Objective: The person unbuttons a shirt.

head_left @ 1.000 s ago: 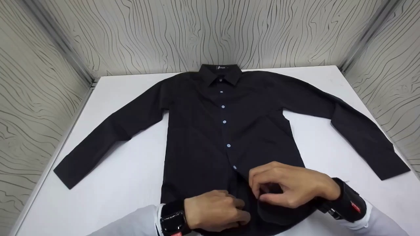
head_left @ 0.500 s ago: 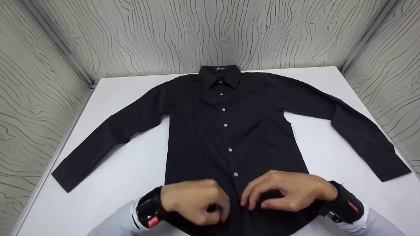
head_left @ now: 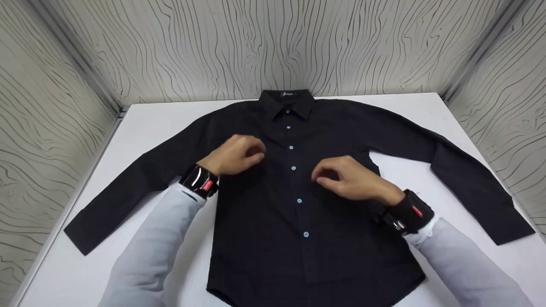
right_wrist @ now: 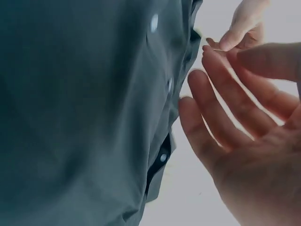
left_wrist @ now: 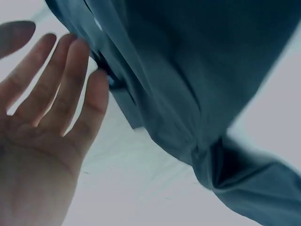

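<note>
A black long-sleeved button-up shirt (head_left: 256,230) lies front up on the white table, collar (head_left: 269,104) at the far side and sleeves spread to both sides. Pale buttons (head_left: 299,200) run down its front. Over the chest, left of the button line, my left hand (head_left: 236,154) hovers with loosely bent fingers and nothing in it. My right hand (head_left: 349,179) hangs over the other half, fingers also relaxed and holding nothing. In the left wrist view, the fingers (left_wrist: 70,84) stand apart from one another, beside the shirt. The right wrist view shows similarly relaxed fingers (right_wrist: 221,108).
The white table (head_left: 187,264) shows around the shirt and under the arms. Patterned panels (head_left: 204,47) wall in the back and both sides. The left sleeve's cuff (head_left: 87,234) and the right sleeve's cuff (head_left: 509,226) lie near the table's side edges.
Both hands have left the lower front of the shirt and moved up toward its chest. The lower front, parted earlier, now lies closed and flat, its hem in view.
</note>
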A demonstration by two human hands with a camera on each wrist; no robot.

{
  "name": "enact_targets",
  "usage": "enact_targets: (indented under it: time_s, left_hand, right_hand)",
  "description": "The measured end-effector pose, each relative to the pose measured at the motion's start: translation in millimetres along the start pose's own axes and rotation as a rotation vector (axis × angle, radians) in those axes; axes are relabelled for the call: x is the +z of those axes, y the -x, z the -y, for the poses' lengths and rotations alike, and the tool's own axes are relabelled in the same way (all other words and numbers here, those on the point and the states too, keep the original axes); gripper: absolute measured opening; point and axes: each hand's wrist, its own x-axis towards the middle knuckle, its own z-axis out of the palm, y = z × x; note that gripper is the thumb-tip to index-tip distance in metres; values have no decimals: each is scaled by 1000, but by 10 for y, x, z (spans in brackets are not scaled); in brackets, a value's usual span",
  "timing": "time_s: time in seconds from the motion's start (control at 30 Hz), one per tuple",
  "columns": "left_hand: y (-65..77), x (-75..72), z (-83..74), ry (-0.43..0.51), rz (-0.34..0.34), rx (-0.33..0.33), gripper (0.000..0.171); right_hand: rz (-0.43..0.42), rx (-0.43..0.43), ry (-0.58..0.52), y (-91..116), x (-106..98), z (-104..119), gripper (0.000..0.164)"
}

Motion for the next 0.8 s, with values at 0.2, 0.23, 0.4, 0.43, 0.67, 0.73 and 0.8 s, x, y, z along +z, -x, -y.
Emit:
enact_targets:
  time_s: [0.2,0.23,0.4,0.43,0.67,0.73,0.8]
  left_hand:
    - [-609,-23,286,-45,-105,-122,26]
    - [-710,-15,311,-57,-125,-134,27]
    - [-1149,81,413,-135,-151,-200,36]
    - [-1234,124,461,-157,-141,-214,38]
    - [-1857,744,1217,-335,-63,-305,50]
    - [-1866,721,1079,-388,-27,-337,49]
    - [-1913,733,1019,-403,-23,-347,46]
  right_hand:
    - [-48,182,50,-519,-122,-254,11]
    - [-55,200,56,-604,-140,-297,11]
    - [-72,281,66,-977,-171,-530,18]
    - [-73,296,61,-1035,-159,-577,20]
    - [-83,364,23,-1286,-22,-815,27]
    - [-80,373,16,-1343,17,-838,27]
    - [-74,376,11,-1398,52,-843,27]
